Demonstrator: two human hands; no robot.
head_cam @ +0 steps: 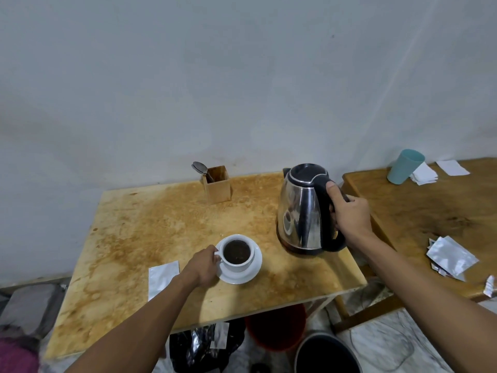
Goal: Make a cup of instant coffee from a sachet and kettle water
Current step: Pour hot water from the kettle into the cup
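A stained wooden table fills the middle of the view, set against a pale wall. A second wooden table is seen just beside it on the right, with a teal cup, some white papers and a heap of silver sachets lying on it.

On the right part of the stained table a steel kettle with a black lid and black handle is stood upright on its dark base. Its handle is gripped by the right hand, the fingers being curled around it and the thumb laid along the top of the handle.

Near the front middle of the table a white saucer is placed, and a white cup is set on it. Dark coffee powder or liquid is seen inside the cup; which of the two cannot be told. The cup's handle side is touched by the left hand, the fingers being loosely bent against it; whether the handle is actually pinched cannot be told.

At the back a small wooden holder is stood, with a metal spoon leaning in it. A flat silver sachet is laid on the table just left of the left forearm.
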